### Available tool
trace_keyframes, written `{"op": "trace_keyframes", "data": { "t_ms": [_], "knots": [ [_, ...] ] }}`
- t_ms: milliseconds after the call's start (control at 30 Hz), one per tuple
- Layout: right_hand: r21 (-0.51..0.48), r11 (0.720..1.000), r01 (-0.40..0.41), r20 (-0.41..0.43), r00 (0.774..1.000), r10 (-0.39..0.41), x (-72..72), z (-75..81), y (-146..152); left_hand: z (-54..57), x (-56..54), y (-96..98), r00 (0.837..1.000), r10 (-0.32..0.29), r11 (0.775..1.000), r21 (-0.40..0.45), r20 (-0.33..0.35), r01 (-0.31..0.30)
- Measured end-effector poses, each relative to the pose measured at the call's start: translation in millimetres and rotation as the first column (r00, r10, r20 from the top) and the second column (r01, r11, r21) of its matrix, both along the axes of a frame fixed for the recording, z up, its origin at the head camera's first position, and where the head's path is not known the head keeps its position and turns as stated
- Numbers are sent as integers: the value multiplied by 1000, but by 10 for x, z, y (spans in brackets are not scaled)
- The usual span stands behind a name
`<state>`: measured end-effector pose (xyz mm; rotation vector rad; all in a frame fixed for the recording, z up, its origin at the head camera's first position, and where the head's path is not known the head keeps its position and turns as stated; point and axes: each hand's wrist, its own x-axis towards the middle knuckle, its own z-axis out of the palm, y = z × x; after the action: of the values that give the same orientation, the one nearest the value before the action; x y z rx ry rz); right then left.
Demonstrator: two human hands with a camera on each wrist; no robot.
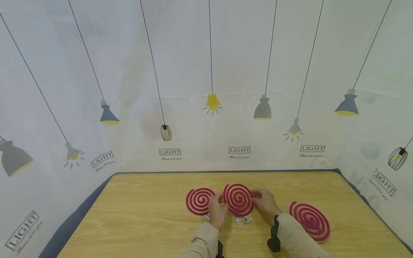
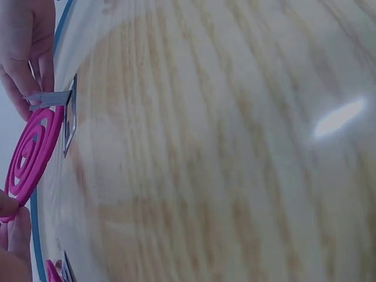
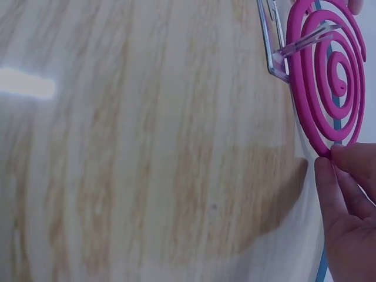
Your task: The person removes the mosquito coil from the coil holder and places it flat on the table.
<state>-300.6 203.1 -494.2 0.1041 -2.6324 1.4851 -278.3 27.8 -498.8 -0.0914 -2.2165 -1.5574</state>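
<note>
A magenta mosquito coil (image 1: 239,199) stands tilted upright between my two hands. My left hand (image 1: 217,212) pinches its left edge between thumb and fingers. On the opposite edge, the thumb and fingers of my right hand (image 3: 351,202) pinch the outer ring. A small metal stand (image 1: 242,220) rests on the table right below the coil. In the right wrist view its raised prong (image 3: 302,44) overlaps the coil's rings.
Left of my hands another magenta coil (image 1: 190,210) leans tilted, a bit of metal showing beneath it. A third coil (image 1: 323,233) stands to the right, beside my right sleeve (image 1: 295,233). The wooden table (image 1: 145,215) meets a lamp-printed cloth wall (image 1: 193,143) behind.
</note>
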Motion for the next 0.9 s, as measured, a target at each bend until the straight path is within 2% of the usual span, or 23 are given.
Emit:
{"op": "trace_keyframes", "data": {
  "t_ms": [167, 333, 567, 900],
  "knots": [
    [25, 1000, -6, 13, 1000, 5, -13, -18, -2, -28, 3, -10, 1000, 10, 999, -46, -16, -11],
    [41, 999, -8, 24, 1000, 7, -29, -41, -11, -38, 15, -20, 1000, -3, 999, -44, 14, 4],
    [56, 998, -5, 37, 999, 3, -40, -66, -9, -76, 18, -23, 1000, -3, 997, -75, -1, 3],
    [105, 994, -9, 41, 999, 5, -27, -63, 11, -96, 22, -19, 999, -33, 998, -53, 39, 36]
  ]
}}
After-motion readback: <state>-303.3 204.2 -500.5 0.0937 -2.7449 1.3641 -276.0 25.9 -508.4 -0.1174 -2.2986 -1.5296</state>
